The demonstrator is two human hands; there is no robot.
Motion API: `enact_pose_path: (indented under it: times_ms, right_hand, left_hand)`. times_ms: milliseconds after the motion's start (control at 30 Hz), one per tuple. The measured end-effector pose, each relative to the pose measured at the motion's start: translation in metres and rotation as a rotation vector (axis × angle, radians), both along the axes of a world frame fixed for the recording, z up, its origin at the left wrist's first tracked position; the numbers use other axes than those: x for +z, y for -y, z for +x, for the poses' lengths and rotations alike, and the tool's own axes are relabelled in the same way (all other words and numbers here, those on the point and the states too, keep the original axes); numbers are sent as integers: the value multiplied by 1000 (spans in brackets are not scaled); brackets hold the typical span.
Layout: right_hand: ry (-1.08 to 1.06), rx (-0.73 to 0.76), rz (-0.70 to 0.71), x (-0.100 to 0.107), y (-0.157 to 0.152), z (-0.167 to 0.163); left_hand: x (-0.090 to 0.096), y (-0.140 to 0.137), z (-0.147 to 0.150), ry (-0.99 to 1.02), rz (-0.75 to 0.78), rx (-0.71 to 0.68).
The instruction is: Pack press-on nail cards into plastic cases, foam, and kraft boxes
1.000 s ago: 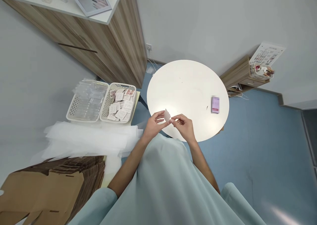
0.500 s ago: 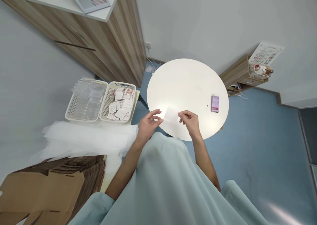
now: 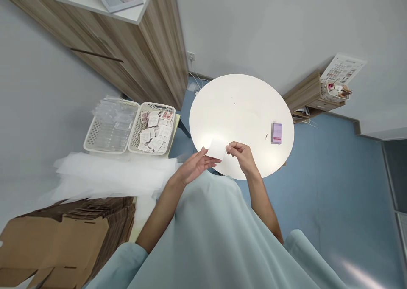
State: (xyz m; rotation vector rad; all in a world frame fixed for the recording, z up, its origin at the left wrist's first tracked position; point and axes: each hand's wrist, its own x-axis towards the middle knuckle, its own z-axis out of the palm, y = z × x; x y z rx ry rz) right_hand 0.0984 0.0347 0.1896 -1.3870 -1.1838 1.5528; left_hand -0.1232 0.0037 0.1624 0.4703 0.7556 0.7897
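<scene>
A small white square sheet (image 3: 216, 149), blank on the side I see, is held just above the near edge of the round white table (image 3: 241, 104). My right hand (image 3: 243, 155) pinches its right edge between thumb and fingertips. At the sheet's lower left is my left hand (image 3: 195, 166), palm turned up, its fairly straight fingers under the lower edge and its thumb by the left edge. How firmly the left fingers grip cannot be made out.
A purple blurred pack (image 3: 276, 133) lies on the table's right side. To the left stand a basket of printed cards (image 3: 155, 144), a basket of clear plastic packs (image 3: 111, 134), white wrapping sheets (image 3: 114, 174) and stacked flat cardboard boxes (image 3: 57, 246). A wooden cabinet (image 3: 155, 55) rises behind.
My left hand has turned palm up and moved right, its fingers now under the sheet's edge. The sheet and my right hand have shifted slightly; the right hand keeps its pinch.
</scene>
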Motion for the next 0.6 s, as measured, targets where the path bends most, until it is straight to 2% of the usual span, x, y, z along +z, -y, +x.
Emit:
enact_pose_path:
  times_ms: [100, 233, 433, 600]
  right_hand:
    - [-33, 44, 26, 2, 0, -3]
    - [-42, 71, 15, -1, 0, -6]
    - [186, -95, 90, -6, 3, -14]
    - [236, -55, 116, 1, 7, -28]
  left_hand:
    - [-4, 1, 2, 149, -52, -85]
    - [-3, 3, 4, 139, -47, -86]
    - [-5, 4, 9, -166, 95, 105]
    - [-14, 6, 17, -516, 203, 269]
